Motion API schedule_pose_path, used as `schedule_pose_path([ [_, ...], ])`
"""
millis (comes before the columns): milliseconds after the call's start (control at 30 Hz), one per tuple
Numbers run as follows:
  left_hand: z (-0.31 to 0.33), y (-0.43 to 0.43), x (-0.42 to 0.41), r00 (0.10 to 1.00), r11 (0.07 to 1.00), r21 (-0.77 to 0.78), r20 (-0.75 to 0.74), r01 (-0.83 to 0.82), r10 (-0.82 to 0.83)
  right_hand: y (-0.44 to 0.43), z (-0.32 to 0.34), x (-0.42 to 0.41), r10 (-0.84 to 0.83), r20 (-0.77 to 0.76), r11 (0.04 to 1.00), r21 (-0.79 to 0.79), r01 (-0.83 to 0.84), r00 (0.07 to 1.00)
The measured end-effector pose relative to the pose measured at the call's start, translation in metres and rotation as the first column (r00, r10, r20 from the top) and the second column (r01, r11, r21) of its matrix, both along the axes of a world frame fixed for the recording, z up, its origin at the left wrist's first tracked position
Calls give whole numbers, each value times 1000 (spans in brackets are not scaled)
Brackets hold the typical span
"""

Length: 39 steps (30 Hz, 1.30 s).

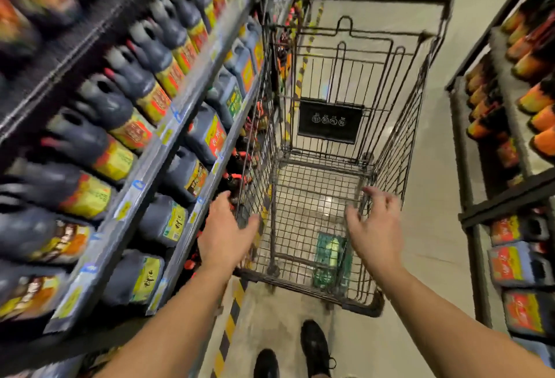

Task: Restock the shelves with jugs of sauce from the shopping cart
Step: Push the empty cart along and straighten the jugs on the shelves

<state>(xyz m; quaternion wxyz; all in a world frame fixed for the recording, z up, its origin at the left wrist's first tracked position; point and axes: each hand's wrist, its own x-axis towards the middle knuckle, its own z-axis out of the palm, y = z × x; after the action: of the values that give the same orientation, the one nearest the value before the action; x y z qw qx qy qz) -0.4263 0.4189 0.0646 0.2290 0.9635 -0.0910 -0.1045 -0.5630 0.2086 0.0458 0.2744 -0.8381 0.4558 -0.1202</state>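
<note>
Reaches empty over the wire shopping cart [354,83], left hand [229,229] open at its 9 o'clock wall, right hand [377,221] with fingers [351,217] spread at 3 o'clock, apparently mid-fetch, next needing a drop to the blurred green-labelled jug [330,253] low at 6 o'clock.

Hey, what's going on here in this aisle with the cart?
A person stands in a store aisle, reaching both hands toward a wire shopping cart. The left hand is at the cart's left side; the blur hides whether it grips anything. The right hand is over the basket, fingers spread, holding nothing. The cart looks nearly empty: one green-labelled item shows low at its near end. The shelves on the left are packed with dark sauce jugs.
</note>
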Motion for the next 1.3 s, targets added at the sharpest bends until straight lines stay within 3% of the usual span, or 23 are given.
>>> schedule_pose_path([
  [133,72,11,6,992,996,-83,123,-33,43,28,60,57,244,83,968,-73,-238,966],
  [267,135,50,1,954,986,-151,277,-73,113,81,126,100,451,279,892,-115,-436,848],
  [400,178,108,-23,882,969,-197,416,-150,221,155,179,121,622,394,780,-238,-579,676],
  [567,213,195,-60,766,911,-292,500,-291,405,266,235,120,778,502,592,-389,-706,377],
  [633,225,231,-82,708,893,-314,545,-323,448,311,253,110,819,513,509,-447,-736,255],
  [767,243,304,-128,592,851,-346,612,-396,524,392,285,78,822,561,422,-486,-766,97],
  [867,249,356,-158,505,805,-366,636,-468,583,444,299,53,832,555,341,-533,-774,-16],
  [1100,249,463,-214,351,682,-390,640,-619,684,542,312,15,870,461,162,-601,-782,-175],
  [1300,243,515,-251,213,609,-398,690,-686,691,606,318,6,921,251,-102,-581,-807,-297],
])
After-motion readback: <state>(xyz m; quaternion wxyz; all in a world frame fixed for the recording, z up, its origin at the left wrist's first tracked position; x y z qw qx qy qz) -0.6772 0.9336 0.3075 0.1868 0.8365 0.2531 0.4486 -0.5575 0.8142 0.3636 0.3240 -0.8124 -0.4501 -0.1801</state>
